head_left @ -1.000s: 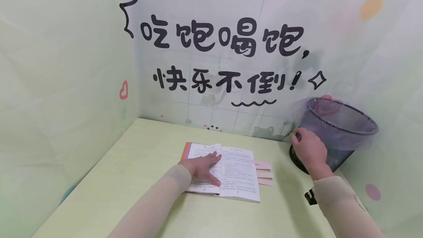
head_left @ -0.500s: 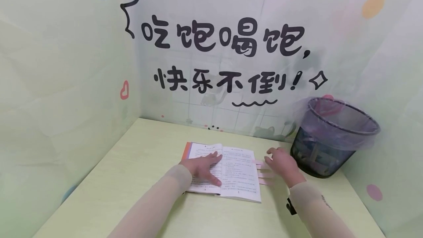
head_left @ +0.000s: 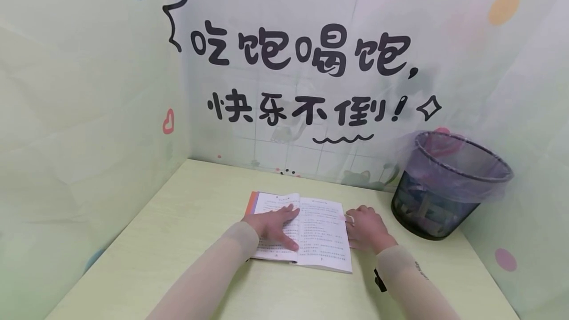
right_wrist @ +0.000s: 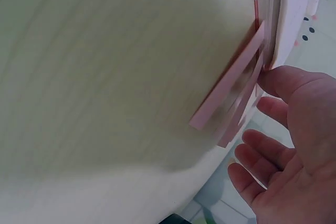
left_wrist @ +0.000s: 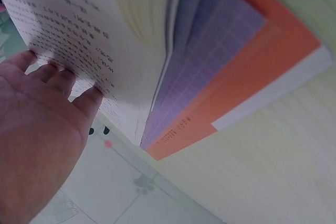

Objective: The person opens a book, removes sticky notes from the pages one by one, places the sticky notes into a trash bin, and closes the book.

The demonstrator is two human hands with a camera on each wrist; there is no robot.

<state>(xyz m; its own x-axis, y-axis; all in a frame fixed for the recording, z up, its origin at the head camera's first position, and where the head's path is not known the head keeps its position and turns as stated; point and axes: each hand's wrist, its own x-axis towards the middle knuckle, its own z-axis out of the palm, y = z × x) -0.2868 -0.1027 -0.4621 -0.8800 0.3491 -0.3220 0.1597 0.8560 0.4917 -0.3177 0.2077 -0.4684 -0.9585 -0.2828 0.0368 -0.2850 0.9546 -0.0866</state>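
Note:
An open book (head_left: 324,236) lies on the table with printed pages facing up; its orange and purple cover (left_wrist: 247,72) shows beneath the left side. My left hand (head_left: 275,228) rests on the left page with fingers spread toward the fold. From the right edge of the book stick out several pink paper strips (right_wrist: 228,85). There my right hand (head_left: 366,227) pinches the farthest strip between thumb and index finger, close to the page edge. Its other fingers (right_wrist: 260,148) are loosely bent. The right hand partly covers the strips in the head view.
A dark mesh wastebasket (head_left: 433,204) with a thin purple plastic liner (head_left: 426,167) stands at the table's (head_left: 146,251) back right corner. Printed wall sheets with large black characters rise behind and on both sides.
My right hand has come away from the wastebasket, moving left and down to the strips at the book's right edge, where it now pinches one. The left hand stays on the page.

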